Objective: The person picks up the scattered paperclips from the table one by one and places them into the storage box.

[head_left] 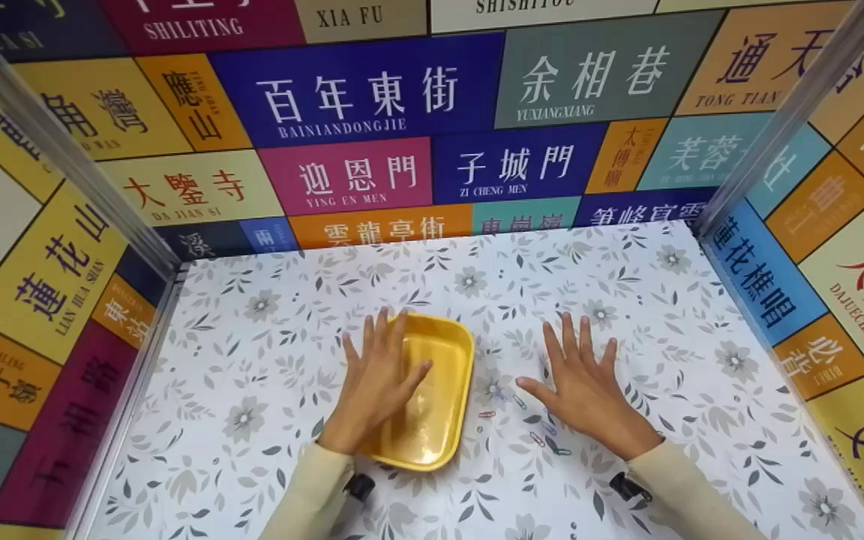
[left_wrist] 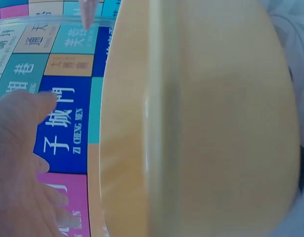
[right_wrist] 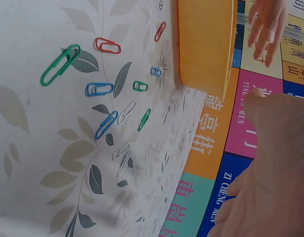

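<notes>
Two flat, spread hands on a floral desk, a yellow tray under the left one and paper clips by the right.

The left hand (head_left: 378,382) lies with straight, relaxed fingers over the near left part of the glossy yellow plastic tray with rounded corners (head_left: 443,352), gripping nothing; whether the palm touches the tray floor cannot be told. The right hand (head_left: 586,390) rests open and splayed on the smooth desk covered in grey leaf-and-flower print (head_left: 252,360), holding nothing. Between the hands, just beside the right thumb and near the tray's right rim, lie small bent-wire paper clips in red, green, blue and clear (right_wrist: 105,106), loosely scattered. In the left wrist view the tray fills the frame, blurred. Cream sleeves are cut off at the lower edge.
</notes>
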Tool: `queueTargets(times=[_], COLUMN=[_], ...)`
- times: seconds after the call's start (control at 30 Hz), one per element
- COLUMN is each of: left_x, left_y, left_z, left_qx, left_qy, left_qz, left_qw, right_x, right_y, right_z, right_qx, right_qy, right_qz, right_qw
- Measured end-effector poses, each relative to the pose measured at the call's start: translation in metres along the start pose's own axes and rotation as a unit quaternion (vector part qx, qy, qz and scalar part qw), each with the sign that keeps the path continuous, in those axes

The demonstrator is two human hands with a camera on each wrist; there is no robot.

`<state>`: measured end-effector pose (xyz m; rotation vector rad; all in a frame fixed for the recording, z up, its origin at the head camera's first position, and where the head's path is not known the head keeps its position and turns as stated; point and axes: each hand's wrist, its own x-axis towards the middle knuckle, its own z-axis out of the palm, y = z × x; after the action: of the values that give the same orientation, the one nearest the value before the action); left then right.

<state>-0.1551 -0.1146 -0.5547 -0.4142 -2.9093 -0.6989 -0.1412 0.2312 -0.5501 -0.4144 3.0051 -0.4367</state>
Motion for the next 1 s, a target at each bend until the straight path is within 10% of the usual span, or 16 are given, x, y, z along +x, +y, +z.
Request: queueTargets(times=[0.27,1.0], left_x=[-0.01,-0.038], left_y=[-0.021,-0.053], left_z=[0.001,0.005], left_qx=[-0.038,-0.237], left_qy=[0.07,0.012], left_qz=[0.037,-0.01], left_qw=[0.9962,0.9713], right_x=[0.0,-0.002], right_y=[-0.003,0.001], right_z=[0.004,0.012], right_qx=[0.016,0.086], right_qy=[-0.007,0.039], right_qz=[-0.004,-0.011], right_qw=[1.0,0.995])
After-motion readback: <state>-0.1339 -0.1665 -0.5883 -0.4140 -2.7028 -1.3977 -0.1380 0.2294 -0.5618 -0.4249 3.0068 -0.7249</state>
